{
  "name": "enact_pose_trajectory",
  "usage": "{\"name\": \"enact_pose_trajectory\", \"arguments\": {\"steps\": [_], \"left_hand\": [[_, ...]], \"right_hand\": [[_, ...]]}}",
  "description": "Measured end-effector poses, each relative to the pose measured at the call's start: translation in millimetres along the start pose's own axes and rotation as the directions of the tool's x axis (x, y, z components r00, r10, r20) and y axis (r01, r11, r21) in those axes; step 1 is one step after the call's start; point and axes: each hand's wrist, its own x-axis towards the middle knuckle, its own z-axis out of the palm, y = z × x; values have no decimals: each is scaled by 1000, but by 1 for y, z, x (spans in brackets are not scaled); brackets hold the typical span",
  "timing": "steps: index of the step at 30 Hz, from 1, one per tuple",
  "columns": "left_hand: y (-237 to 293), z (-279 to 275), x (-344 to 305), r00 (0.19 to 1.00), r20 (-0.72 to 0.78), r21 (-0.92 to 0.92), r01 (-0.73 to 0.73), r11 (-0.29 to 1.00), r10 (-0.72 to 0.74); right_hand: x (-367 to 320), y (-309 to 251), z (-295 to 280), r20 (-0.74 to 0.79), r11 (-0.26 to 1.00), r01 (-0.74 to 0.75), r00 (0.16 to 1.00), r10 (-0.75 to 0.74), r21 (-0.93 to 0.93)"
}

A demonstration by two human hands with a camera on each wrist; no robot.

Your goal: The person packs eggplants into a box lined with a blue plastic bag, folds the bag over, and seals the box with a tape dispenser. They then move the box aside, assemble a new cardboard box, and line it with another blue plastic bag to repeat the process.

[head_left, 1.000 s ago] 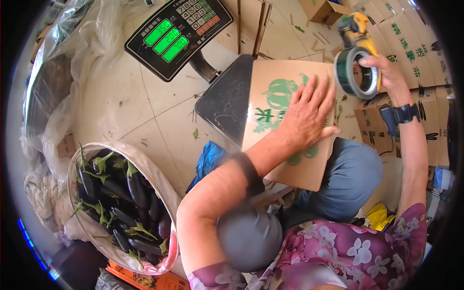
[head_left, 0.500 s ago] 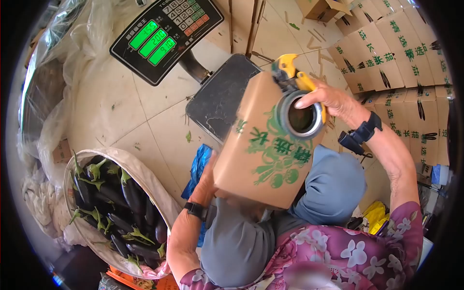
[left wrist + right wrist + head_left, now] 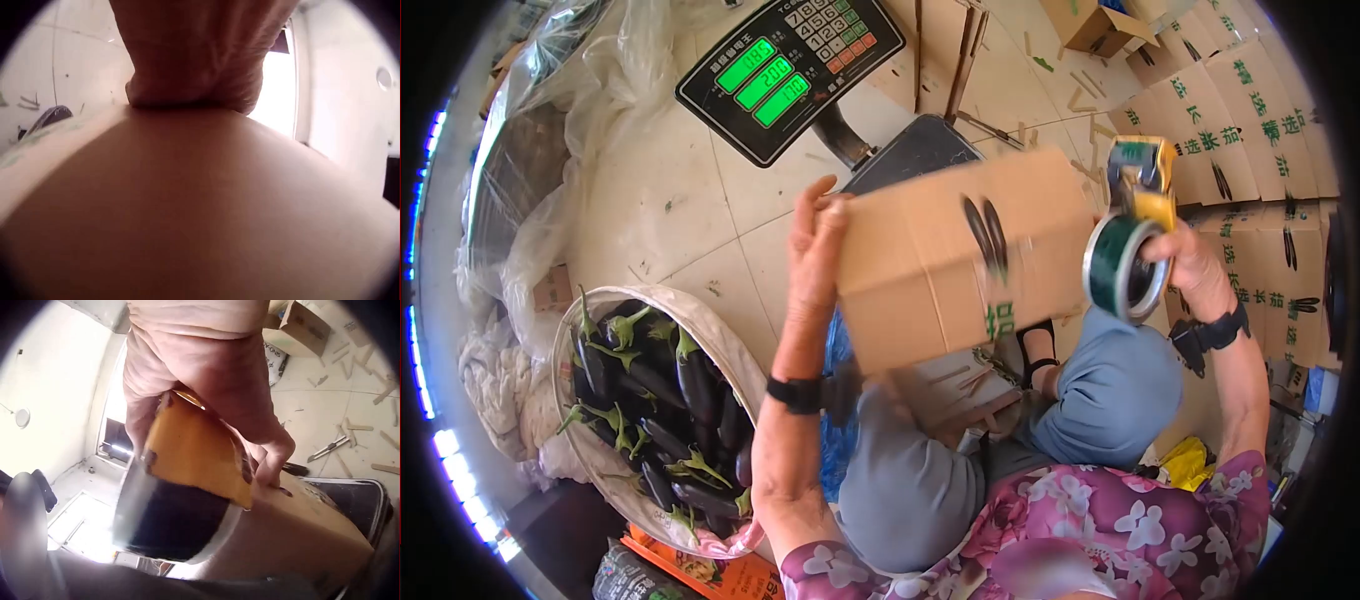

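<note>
A cardboard box (image 3: 940, 250) with green print is tilted above the person's knees, overlapping the scale platform in the head view. My left hand (image 3: 815, 245) lies along the box's left end, fingers pointing up past its corner. In the left wrist view, the left palm (image 3: 194, 69) presses flat on the cardboard (image 3: 200, 187). My right hand (image 3: 1185, 265) grips a yellow tape dispenser (image 3: 1155, 190) loaded with a wide roll of dark green tape (image 3: 1112, 255), at the box's right end. In the right wrist view, fingers wrap the dispenser's yellow body (image 3: 194, 444).
A scale display (image 3: 785, 75) stands behind its black platform (image 3: 915, 150). On the left is a lined basket (image 3: 730, 360) of eggplants. Printed cartons (image 3: 1250, 110) are stacked at right. A utility knife (image 3: 331, 447) and cardboard scraps lie on the tiled floor.
The box has turned over, so a different face shows upward. My left hand has moved from its top to its left end. The tape dispenser swung over the box, then back right.
</note>
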Motion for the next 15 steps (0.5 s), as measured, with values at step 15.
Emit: {"name": "enact_pose_trajectory", "arguments": {"steps": [15], "left_hand": [[18,52,-31,843,398,888,-453,80,363]], "right_hand": [[8,-19,50,-11,925,50,998,-59,-377]]}}
